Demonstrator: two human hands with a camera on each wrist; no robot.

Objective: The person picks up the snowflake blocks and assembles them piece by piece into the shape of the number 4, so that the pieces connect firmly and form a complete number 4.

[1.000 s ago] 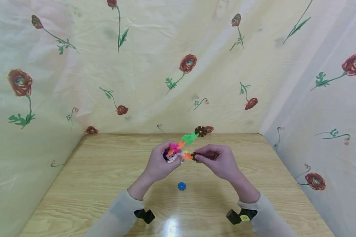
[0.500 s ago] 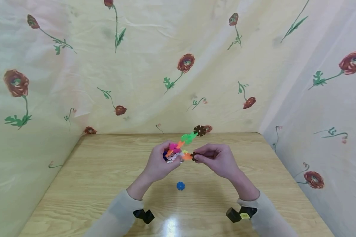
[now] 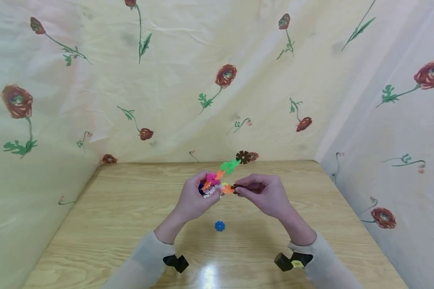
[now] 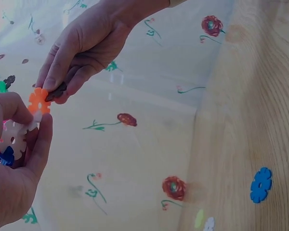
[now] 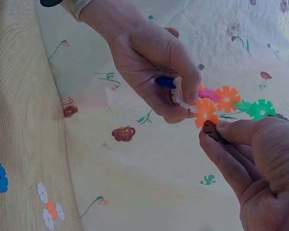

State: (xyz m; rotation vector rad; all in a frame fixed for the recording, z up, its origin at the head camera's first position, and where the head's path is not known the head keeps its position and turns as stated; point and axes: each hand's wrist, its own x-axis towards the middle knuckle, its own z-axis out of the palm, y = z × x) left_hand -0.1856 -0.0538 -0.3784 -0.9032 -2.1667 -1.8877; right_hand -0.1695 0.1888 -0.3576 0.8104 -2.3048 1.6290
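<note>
My left hand (image 3: 195, 198) grips a chain of interlocking snowflake discs above the table. White (image 5: 185, 98), dark blue (image 5: 165, 82) and pink (image 3: 212, 179) discs show around its fingers. From there the chain runs up and away through green discs (image 3: 228, 166) to a brown disc (image 3: 243, 157) at its far end. An orange disc (image 5: 206, 113) sticks out past the left fingertips toward the other hand. Between thumb and fingers, my right hand (image 3: 265, 194) pinches a second brown disc (image 5: 212, 131), its edge right at the orange disc's rim. The fingers cover part of it.
On the wooden table (image 3: 130, 249), a loose blue disc (image 3: 220, 226) lies nearer me than the hands. White discs (image 5: 42, 192) surround an orange one (image 5: 51, 210) on the tabletop, and a yellow disc (image 4: 199, 219) shows there too. Flowered cloth (image 3: 177, 88) hangs behind the table.
Both hands keep nearly the same place and grip. Slightly less of the pinched brown disc shows between the right fingertips and the orange disc. The head view has shifted a little.
</note>
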